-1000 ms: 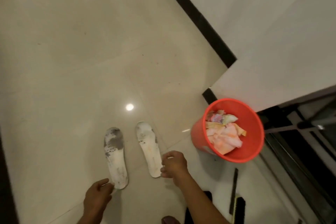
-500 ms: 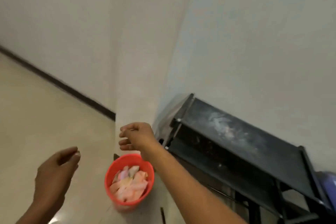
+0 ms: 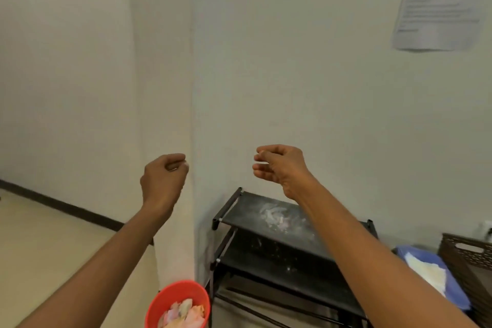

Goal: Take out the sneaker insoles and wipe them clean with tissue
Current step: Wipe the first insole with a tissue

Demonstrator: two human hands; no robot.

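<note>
**Hands up and empty, insoles out of frame**

Both arms are raised at mid-frame against the bare wall. The left hand (image 3: 163,177) is loosely curled, fingers nearly closed on nothing visible; the right hand (image 3: 280,165) hangs half-curled, also empty. No insoles, sneakers or fresh tissue anywhere in view. At bottom centre, the red bin (image 3: 177,303) holds crumpled paper, beside the black rack (image 3: 269,242). Wiping progress can't be judged from here.
</note>
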